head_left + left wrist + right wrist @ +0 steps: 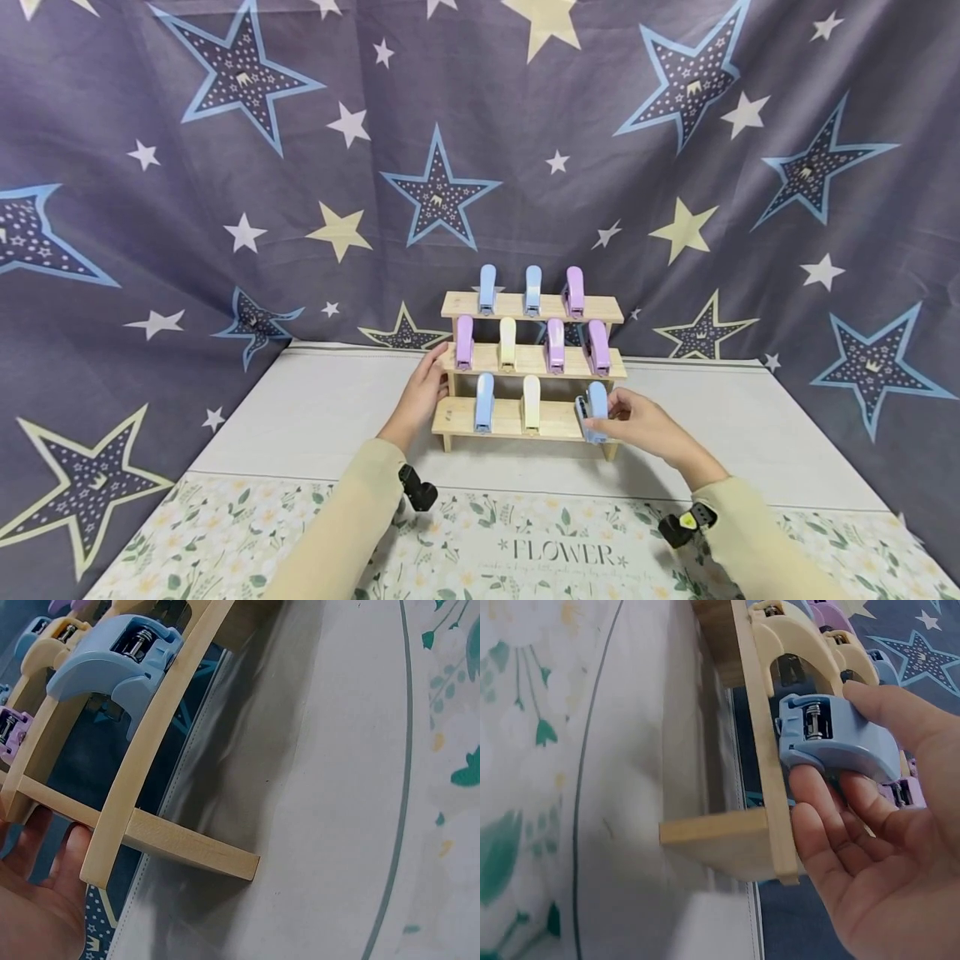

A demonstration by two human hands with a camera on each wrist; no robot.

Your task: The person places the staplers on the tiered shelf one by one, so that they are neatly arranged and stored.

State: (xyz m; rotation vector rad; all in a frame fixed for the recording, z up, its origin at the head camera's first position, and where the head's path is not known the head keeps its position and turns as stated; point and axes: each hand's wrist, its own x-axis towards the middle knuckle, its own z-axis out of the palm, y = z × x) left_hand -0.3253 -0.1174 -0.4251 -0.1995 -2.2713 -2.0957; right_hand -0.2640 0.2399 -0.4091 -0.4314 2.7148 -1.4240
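Observation:
A three-tier wooden stand [562,414] carries several small staplers. On its bottom tier stand a blue stapler [484,403], a cream stapler [531,405] and, at the right end, another blue stapler [597,410]. My right hand [647,423] holds this right-hand blue stapler, thumb on one side and fingers on the other, as the right wrist view shows close up. My left hand [422,395] grips the stand at the left end of the middle tier. In the left wrist view its fingers [69,859] pass partly behind the wood.
Two blue staplers and a purple stapler [574,292] line the top tier. Purple staplers and a cream stapler [507,344] stand on the middle tier. A star-patterned curtain [525,208] hangs close behind the stand. A flowered mat [555,533] covers the table's near side.

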